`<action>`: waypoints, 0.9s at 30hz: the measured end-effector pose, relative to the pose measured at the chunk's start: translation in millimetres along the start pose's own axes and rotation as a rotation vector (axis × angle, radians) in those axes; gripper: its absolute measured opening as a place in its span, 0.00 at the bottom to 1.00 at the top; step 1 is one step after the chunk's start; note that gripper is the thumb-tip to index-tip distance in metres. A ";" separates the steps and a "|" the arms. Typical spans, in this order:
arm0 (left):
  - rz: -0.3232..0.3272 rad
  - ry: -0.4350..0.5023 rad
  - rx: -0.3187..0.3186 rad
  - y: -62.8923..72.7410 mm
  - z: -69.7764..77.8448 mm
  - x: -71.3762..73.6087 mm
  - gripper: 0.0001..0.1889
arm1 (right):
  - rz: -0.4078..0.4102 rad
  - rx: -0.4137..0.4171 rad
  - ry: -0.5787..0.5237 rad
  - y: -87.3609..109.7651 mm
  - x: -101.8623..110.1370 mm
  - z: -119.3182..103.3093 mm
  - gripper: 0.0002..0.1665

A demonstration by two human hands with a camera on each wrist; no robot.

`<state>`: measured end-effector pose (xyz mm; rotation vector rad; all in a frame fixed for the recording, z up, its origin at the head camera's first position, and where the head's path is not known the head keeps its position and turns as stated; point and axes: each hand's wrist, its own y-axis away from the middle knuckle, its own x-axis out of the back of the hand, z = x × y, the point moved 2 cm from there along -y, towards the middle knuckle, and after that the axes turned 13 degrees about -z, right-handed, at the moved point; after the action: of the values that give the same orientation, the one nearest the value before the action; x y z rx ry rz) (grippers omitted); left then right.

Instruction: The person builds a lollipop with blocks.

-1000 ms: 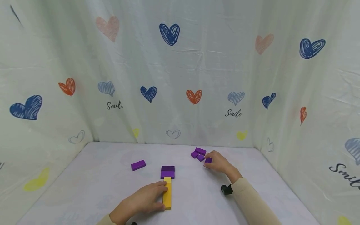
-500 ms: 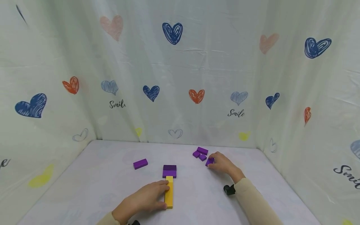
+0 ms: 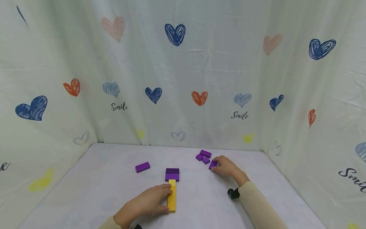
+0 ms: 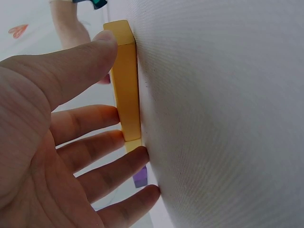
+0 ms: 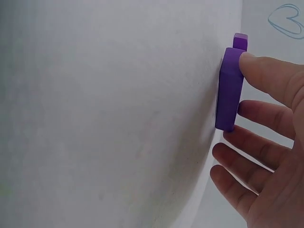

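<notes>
In the head view my left hand [image 3: 151, 200] lies along the left side of a yellow strip of blocks [image 3: 172, 198], its extended fingers touching it and its thumb near the close end. The left wrist view shows a long yellow block [image 4: 126, 90] with a shorter yellow piece [image 4: 133, 145] beyond it. A two-toned purple block pair [image 3: 172, 175] adjoins the strip's far end. To the right, my right hand [image 3: 228, 167] holds a purple block [image 3: 213, 164] on the table between thumb and fingers. Its long side [image 5: 229, 90] shows in the right wrist view.
Several purple blocks cluster beyond the right hand, among them a longer one [image 3: 206, 153] and a small one [image 3: 199, 156]. A lone purple block [image 3: 142, 167] lies left of centre. A heart-printed curtain [image 3: 183, 121] surrounds the white table [image 3: 114, 178] at the back and sides.
The right fingers have shifted slightly on the purple block, leaving more of it visible. The left hand keeps its place on the yellow strip. The head view has shifted a little.
</notes>
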<state>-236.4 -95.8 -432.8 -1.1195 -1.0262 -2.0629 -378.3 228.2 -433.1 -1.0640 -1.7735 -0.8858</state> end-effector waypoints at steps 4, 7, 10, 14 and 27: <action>0.007 -0.009 -0.011 1.1 1.0 0.8 0.31 | 0.008 0.019 0.002 -0.6 0.7 0.7 0.24; 0.020 -0.024 -0.034 3.7 2.3 2.0 0.31 | 0.007 0.028 -0.002 -0.1 0.7 0.0 0.24; 0.031 -0.035 -0.053 5.6 3.3 3.0 0.31 | -0.001 0.042 0.005 1.1 -0.7 -2.5 0.23; 0.026 -0.025 -0.039 6.0 3.2 3.0 0.31 | -0.016 0.061 0.012 3.8 -4.0 -7.6 0.23; 0.021 -0.024 -0.035 3.7 3.1 2.2 0.31 | -0.054 0.126 0.012 14.0 -11.8 -32.1 0.23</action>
<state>-233.4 -95.5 -428.5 -1.1708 -0.9898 -2.0627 -352.4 202.0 -429.9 -0.9327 -1.8302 -0.7996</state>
